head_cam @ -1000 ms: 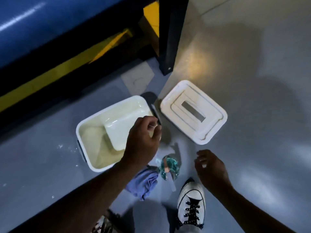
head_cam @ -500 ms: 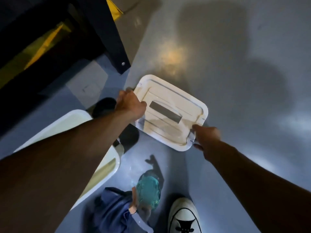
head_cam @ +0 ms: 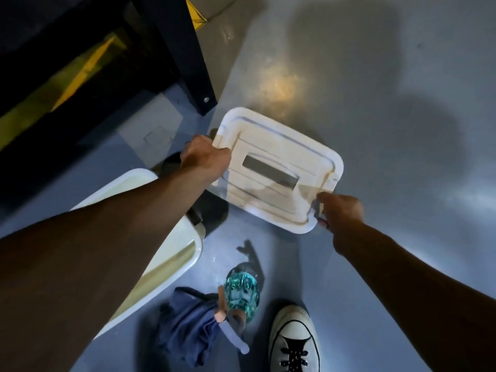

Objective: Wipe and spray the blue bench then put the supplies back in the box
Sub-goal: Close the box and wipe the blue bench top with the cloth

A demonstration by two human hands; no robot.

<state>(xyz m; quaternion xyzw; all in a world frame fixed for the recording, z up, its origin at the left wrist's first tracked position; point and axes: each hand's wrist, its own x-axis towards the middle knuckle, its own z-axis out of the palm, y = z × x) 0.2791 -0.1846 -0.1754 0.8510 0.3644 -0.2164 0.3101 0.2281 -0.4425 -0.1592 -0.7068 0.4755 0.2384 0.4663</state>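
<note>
Both hands [head_cam: 205,157] [head_cam: 341,210] on white lid [head_cam: 271,170]

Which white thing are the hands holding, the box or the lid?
The lid. The left hand and right hand grip its opposite edges. The open box sits on the floor beside it, with no hand on it.

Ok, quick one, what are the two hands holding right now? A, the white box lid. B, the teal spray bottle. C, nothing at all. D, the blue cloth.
A: the left hand grips one edge of the white box lid and the right hand pinches the opposite corner, while the blue cloth and the teal spray bottle sit untouched on the floor.
</note>
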